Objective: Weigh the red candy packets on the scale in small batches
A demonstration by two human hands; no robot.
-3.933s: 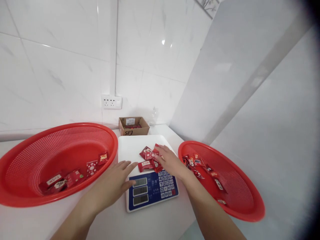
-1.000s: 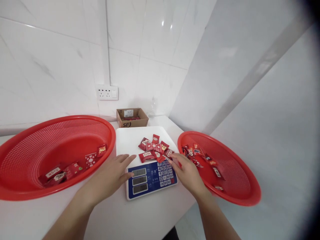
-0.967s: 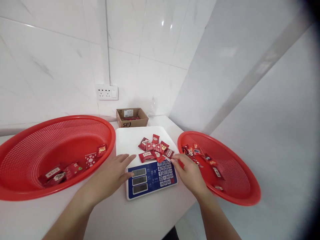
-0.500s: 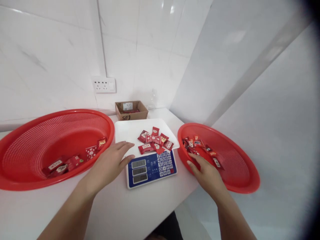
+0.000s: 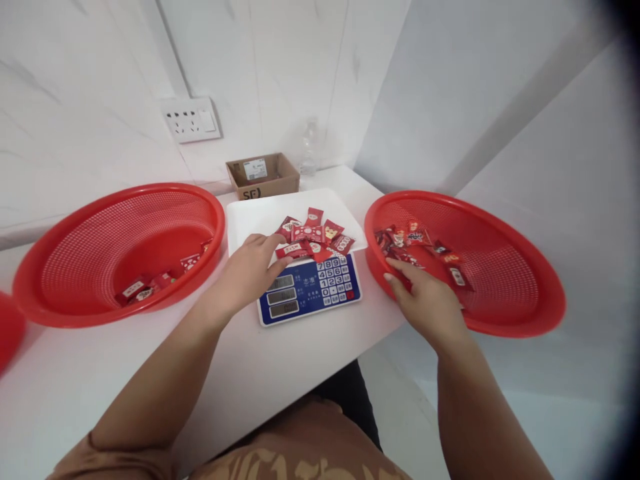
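My left hand (image 5: 253, 267) reaches over the left side of a digital scale (image 5: 310, 293), thumb and fingers apart, its fingertips at the nearest of several small red candy packets (image 5: 307, 233) heaped on the white weighing tray (image 5: 250, 217). My right hand (image 5: 427, 303) grips the near rim of the right red basket (image 5: 505, 307), thumb outside and fingers over the inner side; some fingertips are hidden. More red packets (image 5: 415, 237) lie inside that basket. The scale has a blue panel with number keys and displays.
On the left stands another red perforated basket (image 5: 100, 220) with several packets (image 5: 145, 287) in it. Behind the scale are a cardboard box (image 5: 265, 177) and a clear plastic bottle (image 5: 309, 150). The right basket overhangs the white table's (image 5: 280, 363) edge, near the wall.
My left hand has moved right and inward, bringing its fingertips to the packets on the tray. My right hand stays at the basket rim. The view has tilted down.
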